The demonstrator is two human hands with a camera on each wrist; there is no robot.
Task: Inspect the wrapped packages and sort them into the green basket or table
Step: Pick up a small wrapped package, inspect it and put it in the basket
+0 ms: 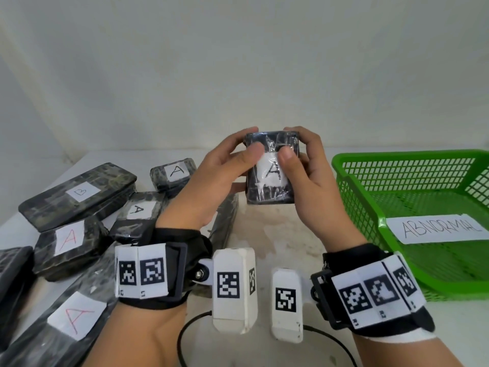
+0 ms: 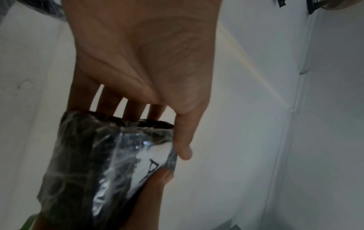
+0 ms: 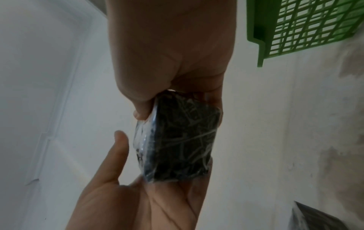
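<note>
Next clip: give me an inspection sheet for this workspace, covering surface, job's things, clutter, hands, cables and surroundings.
Surface: white table, stained near the middle.
Job's things: held package, dark, film-wrapped, labelled A, raised above the table; pile of wrapped packages at left, most labelled A, one B; green basket at right, tagged ABNORMAL, no package seen inside.
Clutter: nothing seen.
Hands: left hand and right hand both grip the held package, thumbs on its label.
Cables: black cable loops near the front edge.
Surroundings: plain white wall.
</note>
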